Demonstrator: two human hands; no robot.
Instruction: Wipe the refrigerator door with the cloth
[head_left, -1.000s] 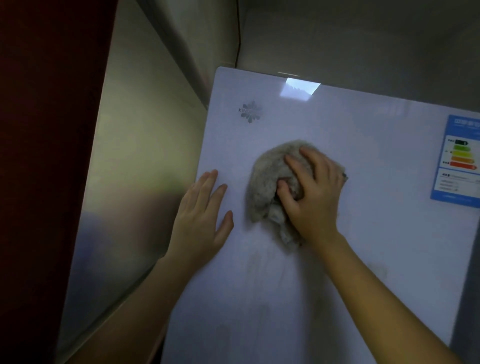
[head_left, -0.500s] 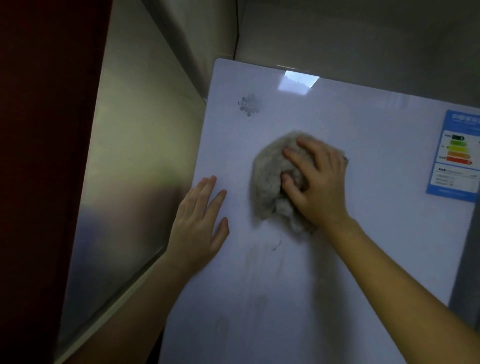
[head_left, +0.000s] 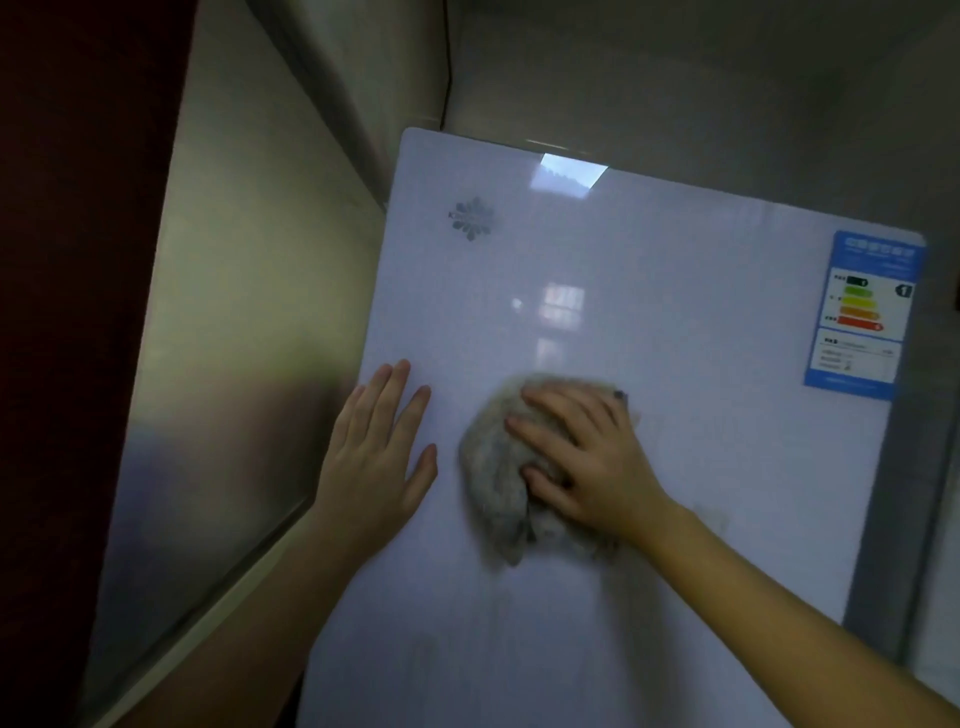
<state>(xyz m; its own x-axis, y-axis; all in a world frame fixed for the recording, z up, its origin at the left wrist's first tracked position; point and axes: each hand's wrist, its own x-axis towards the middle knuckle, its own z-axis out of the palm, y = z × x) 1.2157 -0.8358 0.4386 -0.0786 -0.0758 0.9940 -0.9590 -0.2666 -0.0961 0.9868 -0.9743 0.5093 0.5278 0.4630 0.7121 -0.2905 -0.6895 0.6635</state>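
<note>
Pressure must be even: right hand (head_left: 587, 457) grips the grey bunched cloth (head_left: 491, 483) against the glossy white refrigerator door (head_left: 675, 312), mid-panel. Left hand (head_left: 374, 457) rests flat, fingers straight, near the door's left edge, bracing it. Open surface lies far and right. Stop strokes short of the blue energy label (head_left: 865, 317).

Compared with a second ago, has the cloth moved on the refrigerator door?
Yes. The cloth, gripped by the right hand, has slid down the refrigerator door, farther below the snowflake logo.
</note>
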